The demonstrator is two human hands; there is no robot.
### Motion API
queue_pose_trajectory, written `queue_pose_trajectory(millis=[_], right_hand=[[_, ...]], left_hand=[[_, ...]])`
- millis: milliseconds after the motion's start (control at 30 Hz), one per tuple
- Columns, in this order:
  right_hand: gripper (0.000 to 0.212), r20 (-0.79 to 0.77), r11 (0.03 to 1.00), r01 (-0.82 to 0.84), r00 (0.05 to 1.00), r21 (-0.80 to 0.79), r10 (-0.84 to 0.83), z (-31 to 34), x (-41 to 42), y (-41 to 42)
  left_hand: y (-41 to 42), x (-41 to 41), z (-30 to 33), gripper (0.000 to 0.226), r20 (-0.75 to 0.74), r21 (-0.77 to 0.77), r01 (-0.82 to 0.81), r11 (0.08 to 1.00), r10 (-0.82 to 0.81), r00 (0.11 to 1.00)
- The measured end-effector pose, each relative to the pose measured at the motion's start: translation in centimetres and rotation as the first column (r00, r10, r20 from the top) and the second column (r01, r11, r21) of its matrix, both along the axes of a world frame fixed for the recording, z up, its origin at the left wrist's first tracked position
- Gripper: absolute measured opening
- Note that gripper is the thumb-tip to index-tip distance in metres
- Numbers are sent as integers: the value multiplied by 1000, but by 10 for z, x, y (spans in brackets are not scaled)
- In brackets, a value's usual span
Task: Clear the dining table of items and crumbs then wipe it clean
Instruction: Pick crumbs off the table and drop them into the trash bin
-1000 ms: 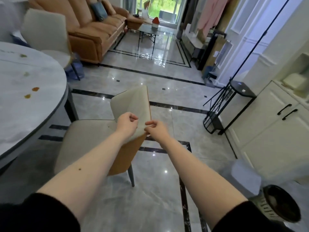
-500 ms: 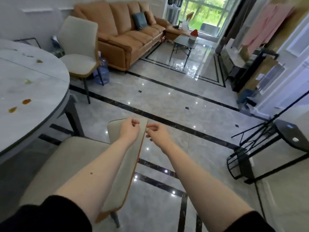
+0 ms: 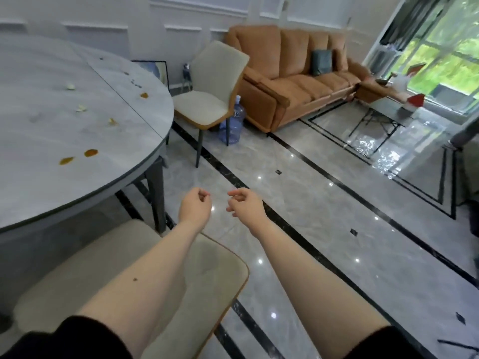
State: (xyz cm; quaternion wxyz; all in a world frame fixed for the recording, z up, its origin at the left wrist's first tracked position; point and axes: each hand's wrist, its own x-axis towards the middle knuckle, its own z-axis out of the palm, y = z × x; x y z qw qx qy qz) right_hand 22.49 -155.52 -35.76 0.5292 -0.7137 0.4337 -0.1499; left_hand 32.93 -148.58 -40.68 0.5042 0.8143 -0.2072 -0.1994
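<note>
The round dining table [image 3: 51, 141] fills the far left, grey and marbled, and it carries the mess: two orange-brown stains [image 3: 90, 152] close together near its near edge, a third orange spot further back, and three pale crumbs [image 3: 80, 108] scattered mid-top, with a few dark specks I can't count beyond them. Two pale chairs: one chair [image 3: 145, 275] right beneath my forearms, the second chair [image 3: 212, 86] far, beside the orange sofa [image 3: 298, 76]. One blue water jug [image 3: 234, 124] stands behind that far chair. My left hand [image 3: 195, 207] floats over the floor, fingers loosely curled inward, gripping nothing. My right hand [image 3: 245, 207] hangs just beside it, fingers half bent, relaxed, holding nothing, touching nothing.
</note>
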Motion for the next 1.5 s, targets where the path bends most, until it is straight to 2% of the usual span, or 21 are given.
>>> queue_pose_trajectory(millis=[167, 333, 733, 933, 1067, 1300, 1400, 1500], right_hand=[[26, -11, 988, -155, 988, 28, 155, -6, 79, -49], [20, 3, 956, -293, 956, 2, 293, -6, 151, -89], [19, 40, 796, -602, 796, -58, 604, -1, 295, -202], [22, 57, 713, -699, 711, -48, 701, 8, 361, -250], [21, 50, 658, -749, 657, -71, 753, 2, 409, -262], [18, 29, 580, -810, 580, -85, 814, -16, 526, -263], [18, 0, 537, -841, 538, -67, 843, -26, 580, -254], [18, -36, 469, -877, 475, -108, 879, -37, 627, -242]], left_hand=[[-41, 64, 2, 8, -21, -33, -169, 985, 169, 985], [-64, 125, 9, 10, 8, -32, -304, 952, 304, 953], [-153, 230, 7, 16, -20, -11, -656, 755, 656, 755], [-195, 275, 22, 13, -17, -46, -716, 697, 716, 698], [-200, 311, 21, 16, -8, -14, -777, 629, 777, 629], [-190, 416, -4, 18, -11, 94, -859, 504, 863, 505], [-180, 460, -20, 19, -71, 154, -880, 448, 894, 443], [-169, 495, -35, 33, -97, 242, -875, 420, 907, 409]])
